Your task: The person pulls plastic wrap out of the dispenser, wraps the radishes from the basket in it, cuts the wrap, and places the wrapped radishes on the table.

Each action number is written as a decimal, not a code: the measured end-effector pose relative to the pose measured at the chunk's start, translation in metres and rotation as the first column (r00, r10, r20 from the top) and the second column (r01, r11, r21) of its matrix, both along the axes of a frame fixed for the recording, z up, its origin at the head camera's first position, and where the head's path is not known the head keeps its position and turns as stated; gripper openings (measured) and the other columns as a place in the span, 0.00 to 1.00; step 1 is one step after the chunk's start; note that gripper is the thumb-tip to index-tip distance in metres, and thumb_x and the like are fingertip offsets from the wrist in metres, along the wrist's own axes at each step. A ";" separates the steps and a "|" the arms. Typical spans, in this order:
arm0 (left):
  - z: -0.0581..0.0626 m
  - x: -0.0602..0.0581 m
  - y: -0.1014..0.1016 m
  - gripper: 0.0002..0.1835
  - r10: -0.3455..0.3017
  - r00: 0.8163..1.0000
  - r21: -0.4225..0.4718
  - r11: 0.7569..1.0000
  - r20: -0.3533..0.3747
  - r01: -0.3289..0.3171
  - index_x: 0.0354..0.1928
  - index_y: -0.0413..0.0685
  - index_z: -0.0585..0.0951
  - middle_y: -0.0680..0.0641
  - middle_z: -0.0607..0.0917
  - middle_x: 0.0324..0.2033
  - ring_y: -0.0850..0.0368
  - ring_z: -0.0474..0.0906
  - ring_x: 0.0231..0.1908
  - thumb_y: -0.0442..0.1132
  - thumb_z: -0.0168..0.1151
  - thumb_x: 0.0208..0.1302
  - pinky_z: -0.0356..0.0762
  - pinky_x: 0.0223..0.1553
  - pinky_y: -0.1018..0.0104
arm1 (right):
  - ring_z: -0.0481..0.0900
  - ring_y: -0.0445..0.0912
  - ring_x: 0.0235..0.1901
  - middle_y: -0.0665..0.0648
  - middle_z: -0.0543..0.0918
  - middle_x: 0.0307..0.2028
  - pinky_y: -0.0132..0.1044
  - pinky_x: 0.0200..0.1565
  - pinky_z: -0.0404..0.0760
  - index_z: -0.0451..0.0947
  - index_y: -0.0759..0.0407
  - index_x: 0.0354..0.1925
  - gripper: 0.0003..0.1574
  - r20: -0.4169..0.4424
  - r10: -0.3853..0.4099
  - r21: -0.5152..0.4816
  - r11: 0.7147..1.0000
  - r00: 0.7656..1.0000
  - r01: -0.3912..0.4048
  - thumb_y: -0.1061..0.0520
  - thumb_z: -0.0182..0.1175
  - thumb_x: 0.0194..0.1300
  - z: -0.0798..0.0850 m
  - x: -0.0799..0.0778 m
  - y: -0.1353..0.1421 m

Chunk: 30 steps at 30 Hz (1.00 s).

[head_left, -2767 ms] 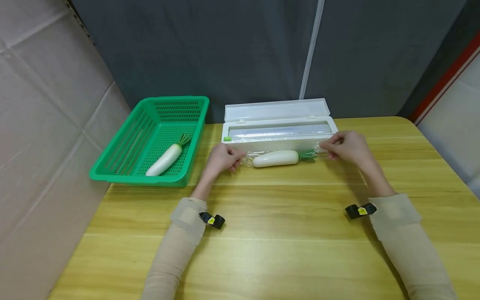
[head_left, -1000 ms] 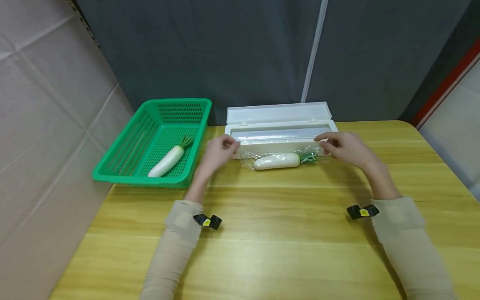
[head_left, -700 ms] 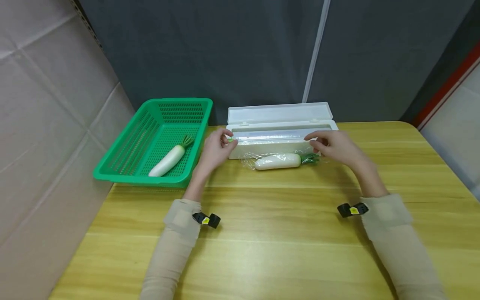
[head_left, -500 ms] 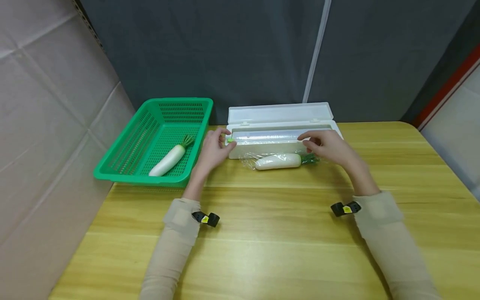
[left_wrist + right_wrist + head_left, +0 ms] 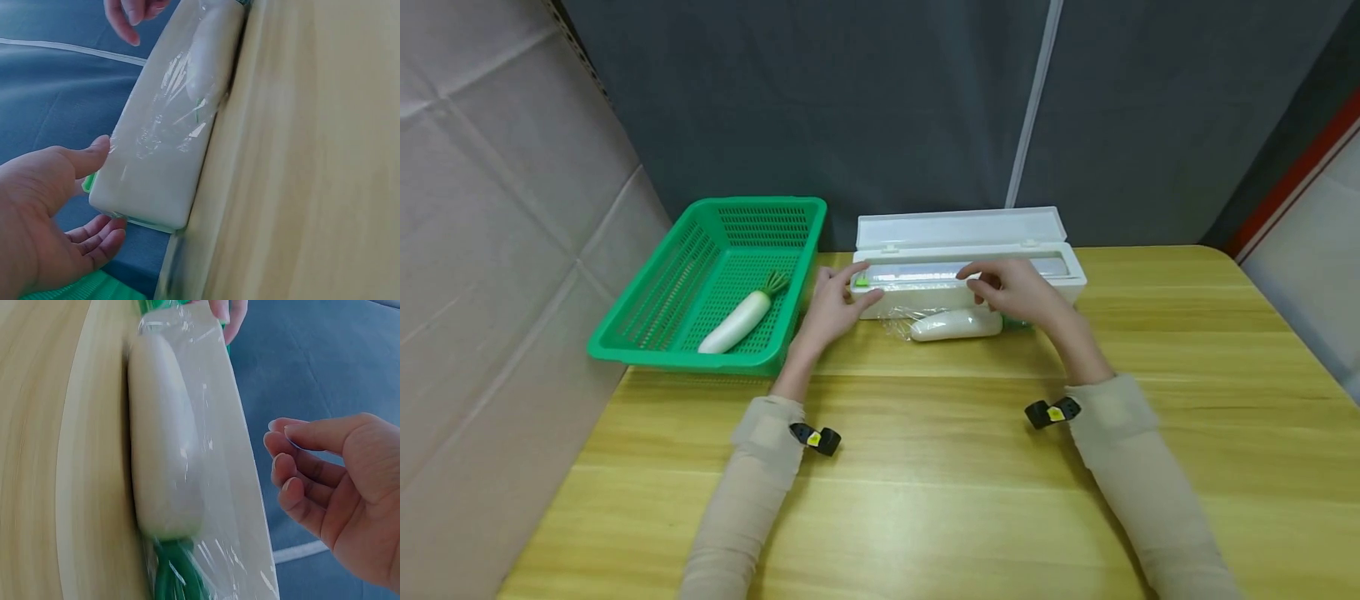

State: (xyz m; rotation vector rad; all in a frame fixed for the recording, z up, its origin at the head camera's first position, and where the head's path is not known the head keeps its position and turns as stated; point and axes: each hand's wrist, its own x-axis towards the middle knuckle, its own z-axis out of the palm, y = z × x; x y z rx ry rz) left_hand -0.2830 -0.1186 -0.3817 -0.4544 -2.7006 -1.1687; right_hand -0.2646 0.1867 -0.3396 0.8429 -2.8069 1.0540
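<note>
My left hand [image 5: 831, 310] spreads its thumb and fingers around the left end of a white cling film box [image 5: 902, 297]. Its thumb is at the top front edge beside the green slide cutter [image 5: 862, 282], as the left wrist view also shows. Over the middle of the box hovers my right hand [image 5: 1018, 293], fingers loosely bent and holding nothing; in the right wrist view the fingertips [image 5: 279, 439] stand apart from the box. Clear film [image 5: 156, 119] hangs down the box front and over a white radish [image 5: 951, 325] lying before it. The right hand partly hides the radish's green top.
On the left stands a green plastic basket [image 5: 681, 360] with a second white radish [image 5: 735, 322] in it. The box's lid [image 5: 958, 227] is raised at the back, near a dark grey curtain [image 5: 850, 108]. Wooden table [image 5: 910, 483] extends in front.
Both hands have let go of the film beside the radish. My left hand has moved to the box's left end and spread; my right has lifted and moved left over the box.
</note>
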 end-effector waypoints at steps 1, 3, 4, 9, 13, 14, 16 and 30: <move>-0.001 -0.001 0.000 0.33 0.002 1.000 0.007 1.000 -0.004 -0.002 0.70 0.48 0.74 0.41 0.69 0.42 0.47 0.65 0.44 0.52 0.69 0.66 0.67 0.41 0.59 | 0.76 0.48 0.24 0.60 0.83 0.28 0.38 0.30 0.77 0.82 0.65 0.54 0.14 0.002 0.004 -0.002 1.000 1.000 -0.004 0.64 0.56 0.74 0.000 -0.001 -0.003; -0.004 -0.003 0.000 0.33 0.006 1.000 0.015 1.000 -0.013 -0.005 0.70 0.48 0.74 0.41 0.69 0.43 0.47 0.66 0.42 0.52 0.68 0.66 0.67 0.40 0.59 | 0.76 0.48 0.24 0.60 0.83 0.28 0.39 0.29 0.76 0.82 0.65 0.54 0.14 0.008 0.008 -0.009 1.000 1.000 -0.007 0.64 0.56 0.75 0.000 -0.002 -0.009; -0.005 -0.003 0.000 0.33 0.006 1.000 0.018 1.000 -0.014 -0.006 0.70 0.48 0.74 0.41 0.69 0.43 0.47 0.66 0.42 0.52 0.69 0.66 0.67 0.40 0.60 | 0.76 0.48 0.23 0.60 0.83 0.28 0.39 0.29 0.75 0.82 0.64 0.54 0.14 0.011 0.007 -0.013 1.000 1.000 -0.007 0.63 0.56 0.75 0.000 -0.002 -0.012; -0.009 -0.006 0.000 0.35 -0.001 1.000 0.000 1.000 -0.005 0.001 0.71 0.50 0.73 0.41 0.70 0.43 0.49 0.65 0.41 0.54 0.69 0.65 0.67 0.38 0.61 | 0.76 0.48 0.23 0.61 0.83 0.28 0.38 0.27 0.74 0.82 0.64 0.54 0.14 0.027 0.004 -0.040 0.999 1.000 -0.003 0.63 0.56 0.74 -0.001 -0.004 -0.028; -0.010 -0.006 0.001 0.35 0.000 1.000 -0.006 1.000 0.009 0.000 0.71 0.51 0.73 0.41 0.70 0.43 0.49 0.64 0.42 0.54 0.69 0.65 0.67 0.38 0.60 | 0.76 0.48 0.24 0.60 0.83 0.28 0.39 0.28 0.73 0.82 0.64 0.54 0.14 0.034 0.003 -0.065 0.998 0.999 -0.001 0.63 0.56 0.74 -0.002 -0.007 -0.041; -0.009 -0.006 0.001 0.35 0.003 1.000 -0.006 1.000 0.012 -0.003 0.71 0.52 0.73 0.41 0.69 0.43 0.49 0.64 0.42 0.55 0.69 0.65 0.67 0.38 0.60 | 0.76 0.48 0.25 0.60 0.83 0.29 0.39 0.29 0.73 0.82 0.64 0.54 0.14 0.032 0.002 -0.071 0.997 0.999 0.000 0.63 0.56 0.74 -0.003 -0.008 -0.044; -0.009 -0.006 0.001 0.35 0.007 1.000 -0.006 1.000 0.013 -0.007 0.71 0.52 0.73 0.41 0.69 0.43 0.49 0.64 0.42 0.54 0.69 0.65 0.67 0.39 0.59 | 0.75 0.48 0.25 0.59 0.83 0.29 0.40 0.30 0.73 0.82 0.64 0.54 0.14 0.023 0.004 -0.083 0.997 1.000 -0.002 0.63 0.56 0.74 -0.004 -0.010 -0.050; -0.011 -0.008 -0.001 0.34 -0.026 1.000 -0.007 1.000 -0.017 0.026 0.71 0.51 0.74 0.43 0.70 0.38 0.49 0.65 0.40 0.51 0.70 0.65 0.67 0.36 0.61 | 0.76 0.47 0.28 0.58 0.85 0.36 0.40 0.36 0.76 0.84 0.64 0.52 0.14 -0.101 0.021 -0.087 0.996 0.995 -0.030 0.61 0.58 0.73 -0.009 -0.022 -0.089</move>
